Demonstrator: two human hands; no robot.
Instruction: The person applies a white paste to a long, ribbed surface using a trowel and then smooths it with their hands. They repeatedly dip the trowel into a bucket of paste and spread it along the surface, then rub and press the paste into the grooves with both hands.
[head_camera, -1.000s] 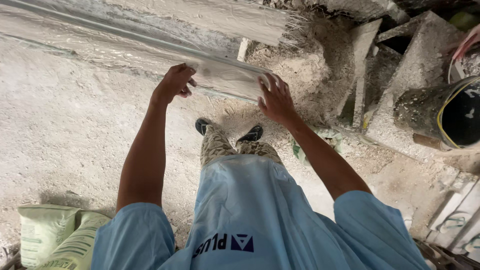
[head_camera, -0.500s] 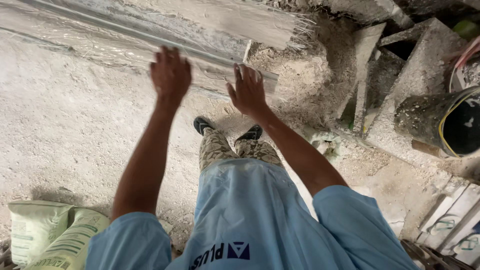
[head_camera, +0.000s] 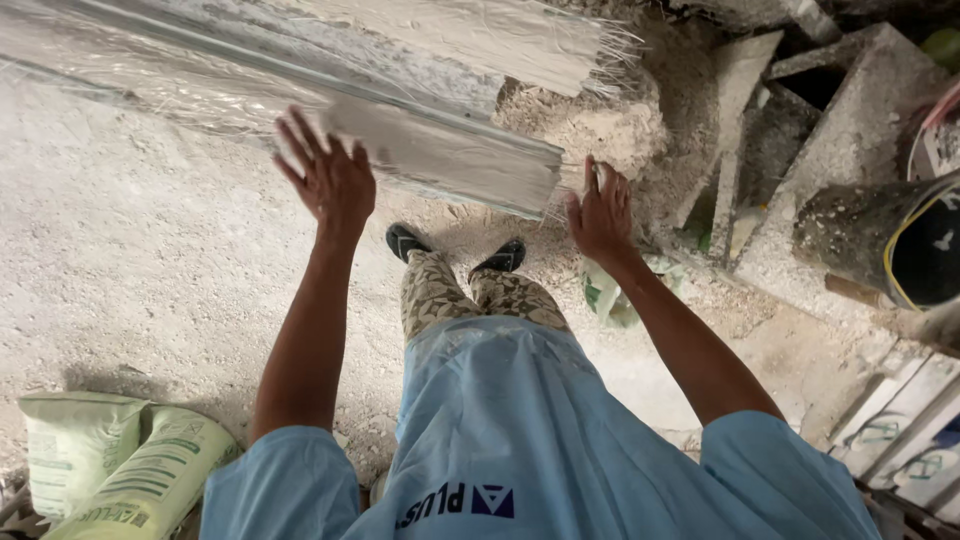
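A long grey moulded strip (head_camera: 440, 150), rough with pale fibres along its edges, lies across the top of the view, running from the upper left down to its cut end just right of centre. It sits just beyond both hands. The left hand (head_camera: 330, 180) is raised with the fingers spread wide and the palm turned toward the strip's near edge; it holds nothing, and whether the fingertips touch the strip cannot be told. The right hand (head_camera: 600, 215) is also open, fingers straight and close together, just beside the strip's frayed end; it grips nothing, and contact there is unclear too.

Below the hands stand the person's two dark shoes (head_camera: 455, 250) on a dusty pale floor (head_camera: 130, 260). Two pale green sacks (head_camera: 120, 465) lie side by side at the lower left. One dark bucket with a yellow rim (head_camera: 900, 240) lies tipped on its side at the right edge. Several grey slabs (head_camera: 800, 130) lean against one another at the upper right, and a heap of pale fibre and dust (head_camera: 600, 125) sits behind the strip's end.
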